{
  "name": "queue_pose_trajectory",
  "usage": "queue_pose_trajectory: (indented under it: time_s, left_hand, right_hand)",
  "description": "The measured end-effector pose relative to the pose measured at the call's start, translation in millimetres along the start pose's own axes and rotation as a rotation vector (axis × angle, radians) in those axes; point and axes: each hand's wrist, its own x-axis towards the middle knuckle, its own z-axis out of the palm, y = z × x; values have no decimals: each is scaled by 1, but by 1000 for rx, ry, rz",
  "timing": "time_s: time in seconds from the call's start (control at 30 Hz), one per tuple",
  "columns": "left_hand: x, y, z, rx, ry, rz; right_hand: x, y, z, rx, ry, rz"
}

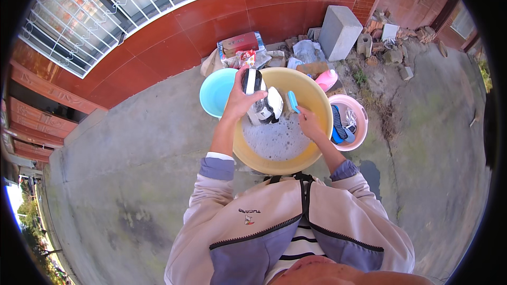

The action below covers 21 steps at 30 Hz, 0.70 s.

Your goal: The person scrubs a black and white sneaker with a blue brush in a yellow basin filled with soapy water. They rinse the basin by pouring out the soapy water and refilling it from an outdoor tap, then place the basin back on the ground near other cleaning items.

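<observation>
My left hand [241, 97] grips a white and black sneaker [258, 113] over the left side of a large yellow basin [261, 162]. The thumb lies across the shoe, and the fingers are partly hidden behind it. A white part like the tongue stands out to the right. In my right hand [311, 122] is a scrub brush [293, 101] with a light blue back, its bristles facing the shoe with a small gap between them. Below both hands, foamy water [276, 139] fills the basin's bottom.
A light blue basin [214, 93] adjoins on the left. To the right, a pink basin [362, 126] holds insoles [338, 124] and white laces [350, 118]. Behind are a pink bottle [326, 80], a red box [239, 44], a concrete block [340, 31] and rubble [392, 56] along the wall.
</observation>
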Motion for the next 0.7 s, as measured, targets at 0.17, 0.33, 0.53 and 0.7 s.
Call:
queue_pose_trajectory:
  time_s: [0.17,0.33,0.53,0.7]
  left_hand:
    - [0,12,14,17,97,-34]
    - [1,8,33,317,161,55]
    - [3,1,31,368,197,156]
    - [3,8,26,343,209,80]
  right_hand:
    - [-48,-123,-58,160,110,-250]
    - [9,-162,-41,-50,162,-457]
    - [-4,-152,-40,-98,161,-519]
    - [-7,-158,-48,-103,131,-487]
